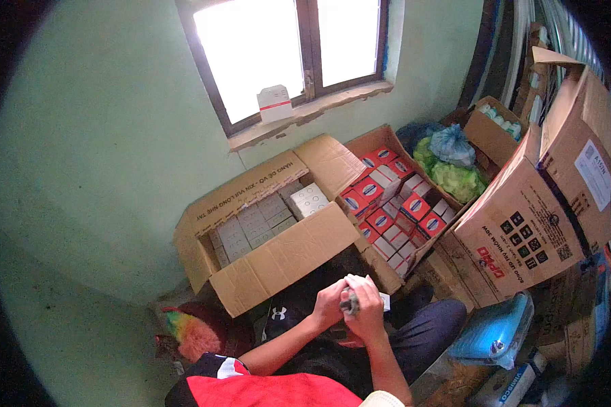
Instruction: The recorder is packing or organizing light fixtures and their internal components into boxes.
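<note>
My left hand point(329, 304) and my right hand point(368, 306) are raised close together over my lap, both closed around a small dark grey object point(349, 304) that is too hidden to name. A small white piece point(385, 300), partly covered, shows just to the right of my right hand. My crossed legs point(428, 332) in dark trousers lie beneath. In front of me stands an open carton point(283, 264) filled with small white boxes point(309, 200).
Another carton point(387, 278) holds red-and-white boxes point(365, 198). Bags point(455, 176) and a small carton point(489, 139) lie behind. Right are a big cardboard box point(509, 258) and a blue plastic-covered item point(492, 322). A rainbow fluffy thing point(197, 336) lies left, below the windowed wall point(115, 149).
</note>
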`<state>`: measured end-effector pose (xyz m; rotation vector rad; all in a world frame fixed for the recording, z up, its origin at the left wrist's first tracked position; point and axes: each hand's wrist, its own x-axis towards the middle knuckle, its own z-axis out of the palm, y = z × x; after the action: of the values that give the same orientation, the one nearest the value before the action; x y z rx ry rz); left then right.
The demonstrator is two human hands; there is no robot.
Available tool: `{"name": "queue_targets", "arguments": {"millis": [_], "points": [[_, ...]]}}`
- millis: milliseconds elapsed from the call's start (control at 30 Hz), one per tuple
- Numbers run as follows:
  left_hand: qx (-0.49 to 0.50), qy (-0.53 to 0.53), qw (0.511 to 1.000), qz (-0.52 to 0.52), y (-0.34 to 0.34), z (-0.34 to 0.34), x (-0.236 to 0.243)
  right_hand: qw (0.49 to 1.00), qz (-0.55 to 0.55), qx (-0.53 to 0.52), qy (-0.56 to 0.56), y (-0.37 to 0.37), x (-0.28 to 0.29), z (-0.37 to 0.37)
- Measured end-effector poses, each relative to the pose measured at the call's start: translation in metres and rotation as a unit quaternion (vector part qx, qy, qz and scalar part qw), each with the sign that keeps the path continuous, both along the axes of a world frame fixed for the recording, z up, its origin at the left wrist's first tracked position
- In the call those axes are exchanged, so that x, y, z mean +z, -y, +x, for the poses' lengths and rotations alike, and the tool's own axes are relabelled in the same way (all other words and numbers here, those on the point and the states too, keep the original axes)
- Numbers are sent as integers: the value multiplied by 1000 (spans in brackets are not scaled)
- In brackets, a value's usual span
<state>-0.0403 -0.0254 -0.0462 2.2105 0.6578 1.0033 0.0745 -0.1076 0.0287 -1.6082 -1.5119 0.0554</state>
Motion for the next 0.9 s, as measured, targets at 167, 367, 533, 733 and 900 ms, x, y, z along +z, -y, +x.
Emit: {"name": "queue_targets", "arguments": {"millis": [167,367,533,733,900], "points": [[22,1,1000,4,-10,-7,4,976,-111,-94,-161,27,-43,50],[2,15,1000,-6,0,3,-10,1000,-9,11,-22,8,-6,5],[16,25,1000,-1,-14,-9,1,984,-99,-75,-131,21,-42,45],[-27,56,997,39,-8,1,12,1000,-3,-17,-16,13,-12,8],[11,50,999,10,-16,-8,19,994,-51,-67,-68,25,-25,43]]}}
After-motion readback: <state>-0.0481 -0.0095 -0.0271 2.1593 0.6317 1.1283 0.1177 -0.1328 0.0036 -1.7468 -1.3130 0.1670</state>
